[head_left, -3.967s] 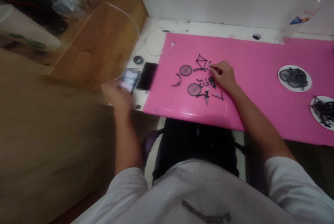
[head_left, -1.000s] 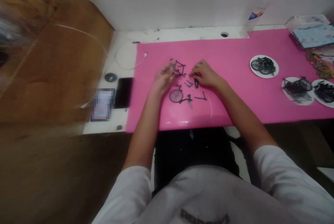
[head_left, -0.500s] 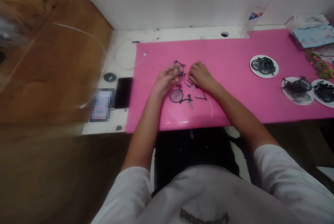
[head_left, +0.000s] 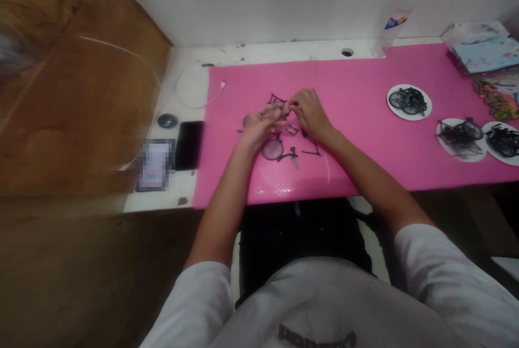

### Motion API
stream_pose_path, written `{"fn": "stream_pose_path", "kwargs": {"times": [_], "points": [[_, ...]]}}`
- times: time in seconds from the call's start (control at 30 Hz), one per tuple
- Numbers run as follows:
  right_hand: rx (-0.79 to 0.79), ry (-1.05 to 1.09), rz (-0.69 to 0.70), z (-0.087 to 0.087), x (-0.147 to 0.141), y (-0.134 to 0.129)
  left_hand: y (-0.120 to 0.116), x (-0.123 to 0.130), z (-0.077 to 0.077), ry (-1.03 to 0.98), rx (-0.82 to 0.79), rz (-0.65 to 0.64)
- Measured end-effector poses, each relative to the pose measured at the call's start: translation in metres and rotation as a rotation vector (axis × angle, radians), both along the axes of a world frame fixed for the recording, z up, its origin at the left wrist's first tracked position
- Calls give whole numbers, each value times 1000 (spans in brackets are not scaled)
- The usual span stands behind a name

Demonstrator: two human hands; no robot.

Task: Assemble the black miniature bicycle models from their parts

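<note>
A small dark bicycle frame sits near the bench's left part, over the pink cover, roughly midway between the back and front edges. It lies just beyond the left hand's fingertips, on the side facing the back edge, and its lower portion meets or is overlapped by them. The left hand has its thumb and fingers drawn close together beside the frame; I cannot tell whether that grip pinches it or only touches it. The right hand is at the frame's right end, thumb and forefinger bent toward each other; the tips are too small and blurred to tell whether this grip holds a part.

Toward the front edge, a spoked wheel lies below the left hand, with a thin dark angled part to its right. Another small forked part rests between the two hands. A second wheel shows partly behind the left hand, on the side of the bench's left edge.

Near the front left corner of the bench are a black phone and a phone with a lit, pixelated screen. Toward the right edge, well apart from both hands, stand three white plates bearing dark parts
</note>
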State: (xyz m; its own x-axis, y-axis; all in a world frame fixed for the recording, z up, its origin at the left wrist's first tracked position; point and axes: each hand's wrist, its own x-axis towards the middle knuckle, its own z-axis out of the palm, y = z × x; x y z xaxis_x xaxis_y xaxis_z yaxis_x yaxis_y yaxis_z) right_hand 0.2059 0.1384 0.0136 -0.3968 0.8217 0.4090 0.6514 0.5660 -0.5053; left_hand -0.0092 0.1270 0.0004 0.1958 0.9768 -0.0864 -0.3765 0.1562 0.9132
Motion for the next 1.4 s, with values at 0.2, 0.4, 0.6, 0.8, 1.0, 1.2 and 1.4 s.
{"fn": "stream_pose_path", "kwargs": {"times": [0.2, 0.4, 0.6, 0.8, 1.0, 1.2, 1.4], "points": [[66, 18, -32, 3, 2, -5, 0, 0, 2, 20, -15, -3], [91, 62, -69, 5, 3, -10, -2, -1, 3, 31, 24, -9], [86, 71, -28, 9, 5, -9, -2, 0, 6, 11, 38, -2], [89, 8, 21, 8, 9, -1, -1, 3, 3, 54, 59, 9], [144, 59, 46, -3, 6, 4, 2, 2, -4, 77, 152, -22], [253, 165, 64, -11, -3, 0, 3, 4, -10, 118, 228, -36], [295, 232, 83, -14, -6, -2, 1, 4, -9, 164, 278, -25]]}}
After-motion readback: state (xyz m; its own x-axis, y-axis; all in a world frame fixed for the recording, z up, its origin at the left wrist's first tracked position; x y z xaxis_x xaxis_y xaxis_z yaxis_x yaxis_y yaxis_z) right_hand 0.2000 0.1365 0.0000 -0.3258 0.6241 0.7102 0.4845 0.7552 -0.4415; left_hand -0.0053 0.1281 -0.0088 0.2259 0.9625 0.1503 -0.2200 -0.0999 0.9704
